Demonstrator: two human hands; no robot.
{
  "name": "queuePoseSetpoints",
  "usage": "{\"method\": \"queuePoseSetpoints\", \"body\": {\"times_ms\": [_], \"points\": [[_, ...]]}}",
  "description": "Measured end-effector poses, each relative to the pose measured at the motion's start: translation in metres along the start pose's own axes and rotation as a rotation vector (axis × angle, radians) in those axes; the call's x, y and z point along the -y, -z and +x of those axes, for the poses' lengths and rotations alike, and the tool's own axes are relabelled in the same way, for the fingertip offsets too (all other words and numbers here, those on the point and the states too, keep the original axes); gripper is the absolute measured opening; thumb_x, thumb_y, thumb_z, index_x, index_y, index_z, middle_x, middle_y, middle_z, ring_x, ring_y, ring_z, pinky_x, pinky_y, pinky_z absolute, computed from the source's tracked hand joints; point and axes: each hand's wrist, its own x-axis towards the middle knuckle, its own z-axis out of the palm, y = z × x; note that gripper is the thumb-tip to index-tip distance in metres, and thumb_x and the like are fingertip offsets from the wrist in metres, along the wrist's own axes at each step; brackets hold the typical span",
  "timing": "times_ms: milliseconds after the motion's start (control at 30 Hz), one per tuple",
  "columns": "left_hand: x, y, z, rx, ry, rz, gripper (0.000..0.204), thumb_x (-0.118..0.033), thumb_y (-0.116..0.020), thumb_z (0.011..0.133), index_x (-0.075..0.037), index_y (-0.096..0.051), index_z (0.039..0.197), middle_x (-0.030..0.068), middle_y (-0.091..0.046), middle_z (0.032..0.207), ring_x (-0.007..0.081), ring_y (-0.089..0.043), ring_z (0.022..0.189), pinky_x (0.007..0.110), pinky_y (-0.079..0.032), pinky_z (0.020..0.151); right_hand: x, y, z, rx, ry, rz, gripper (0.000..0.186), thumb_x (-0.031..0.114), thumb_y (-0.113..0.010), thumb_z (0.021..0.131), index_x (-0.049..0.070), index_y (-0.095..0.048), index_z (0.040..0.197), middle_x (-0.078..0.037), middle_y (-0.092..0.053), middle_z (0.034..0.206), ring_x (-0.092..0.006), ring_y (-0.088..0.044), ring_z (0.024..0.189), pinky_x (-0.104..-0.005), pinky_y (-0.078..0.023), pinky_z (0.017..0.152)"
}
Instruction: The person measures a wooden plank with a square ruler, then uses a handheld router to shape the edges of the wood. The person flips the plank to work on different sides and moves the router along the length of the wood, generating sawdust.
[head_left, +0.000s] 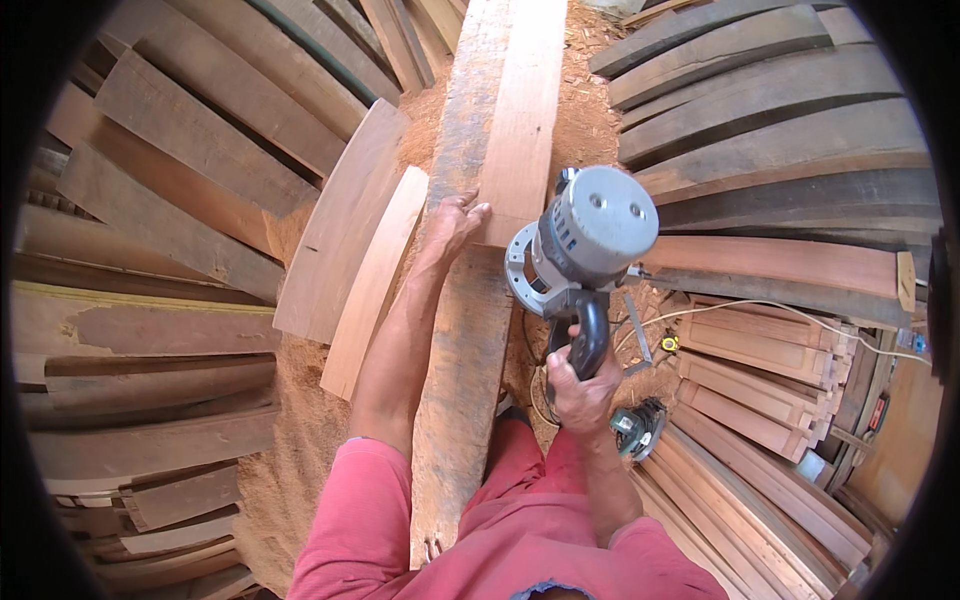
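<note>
Router (592,238) stands at the near right corner of the pale board (521,120), which lies along the worn bench (456,360). We find the right grip (585,392) closed around the router's black handle (594,335); the left grip (456,222) touches the board's near left corner, how tightly we cannot tell. Overhang could tip the router; weak pressure could let the board slide.

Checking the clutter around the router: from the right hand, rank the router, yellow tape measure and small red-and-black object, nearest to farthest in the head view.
1. Router: in the right hand, gripped by its black handle.
2. Yellow tape measure: just right of the hand.
3. Small red-and-black object: far right.
</note>
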Motion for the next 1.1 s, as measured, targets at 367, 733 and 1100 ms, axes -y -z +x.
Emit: {"method": "queuePoseSetpoints", "body": {"times_ms": [367,733,1100], "points": [[-0.016,0.013,-0.009,0.006,0.032,0.073,0.054,-0.036,-0.063,0.098,0.000,-0.064,0.137,0.0239,-0.068,0.132,0.0340,-0.066,0.125,0.039,-0.049,0.108,-0.042,-0.072,-0.030,-0.006,0.074,-0.145,0.019,0.006,-0.074,0.088,0.002,-0.058,0.097,-0.003,-0.061,0.078,-0.0146,-0.058,0.067,-0.0320,-0.050,0.067],[-0.009,0.010,-0.004,-0.016,0.013,0.093,0.045,-0.035,-0.060,0.098,-0.008,-0.070,0.132,0.0233,-0.072,0.123,0.0374,-0.068,0.119,0.042,-0.051,0.105,-0.044,-0.074,-0.015,0.018,0.009,-0.133,0.019,0.005,-0.071,0.089,0.001,-0.059,0.104,-0.001,-0.061,0.080,-0.0087,-0.055,0.069,-0.0277,-0.046,0.065],[-0.007,0.009,-0.003,-0.032,-0.027,0.115,0.044,-0.036,-0.055,0.100,-0.010,-0.070,0.133,0.0223,-0.072,0.122,0.0392,-0.068,0.119,0.044,-0.050,0.105,-0.059,-0.072,0.005,-0.007,0.132,-0.154,0.020,0.004,-0.070,0.090,0.000,-0.058,0.107,-0.002,-0.062,0.080,-0.0082,-0.056,0.069,-0.0273,-0.047,0.063]]}}
